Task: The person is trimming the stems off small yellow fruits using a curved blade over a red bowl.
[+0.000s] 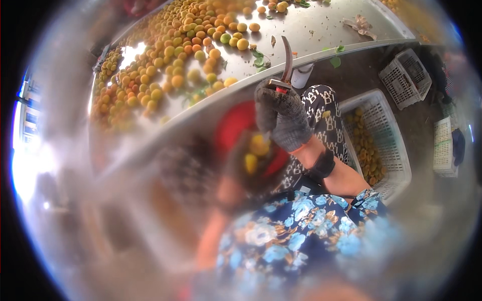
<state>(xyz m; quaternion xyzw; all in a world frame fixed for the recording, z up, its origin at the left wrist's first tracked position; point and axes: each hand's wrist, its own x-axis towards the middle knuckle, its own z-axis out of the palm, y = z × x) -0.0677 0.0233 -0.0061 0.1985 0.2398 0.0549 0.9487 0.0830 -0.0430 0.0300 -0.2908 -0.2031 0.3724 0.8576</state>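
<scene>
My right hand (285,116), in a grey knit glove, is closed round a small curved knife (288,57). The dark blade points up, near the table's edge, with a bit of red showing at its base. Below and to the left, my left hand (240,168), in a dark glove, is blurred by a smear over the view. It holds a yellow apricot (259,145), and a second yellow piece (250,163) shows beside it; whether they are two halves of one fruit I cannot tell. Behind that hand is a red, round container (233,123) near my lap.
A metal table (321,30) stretches across the front, bearing many loose apricots (175,52), some leaves and a crumpled scrap (360,26). To my right sits a white plastic crate (396,130) with apricot halves (369,150). More crates (405,80) stand farther right.
</scene>
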